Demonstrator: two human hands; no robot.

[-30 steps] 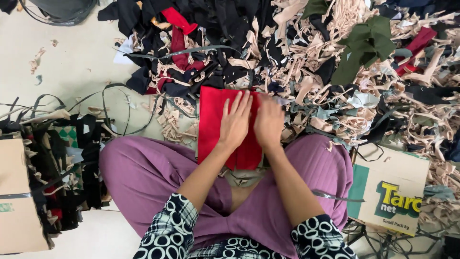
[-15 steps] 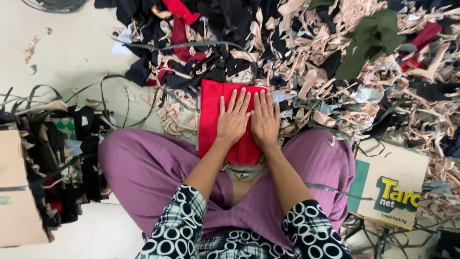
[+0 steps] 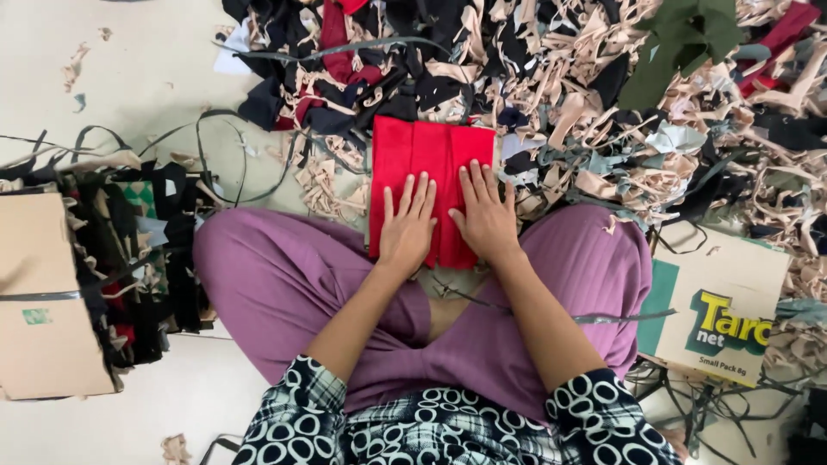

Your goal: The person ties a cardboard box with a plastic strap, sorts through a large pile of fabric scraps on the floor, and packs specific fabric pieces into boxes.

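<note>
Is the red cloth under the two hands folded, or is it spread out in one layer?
Folded, apparently. The red cloth forms a neat rectangle with lengthwise creases, and the left hand and right hand press flat on it. The number of layers cannot be told.

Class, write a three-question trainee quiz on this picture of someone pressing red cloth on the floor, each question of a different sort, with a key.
1. True or false: both hands lie flat on the red cloth.
2. Which lies at the left edge of the picture? A) a plain brown box B) a green bucket C) a metal tray
3. Fill in: the person sitting on the floor wears ______ trousers.

Key
1. True: the left hand and the right hand rest palm down, side by side, fingers spread, gripping nothing.
2. A: the brown box sits beside dark scraps; the scrap heap lies beyond the cloth.
3. Purple: the trousers.
</note>
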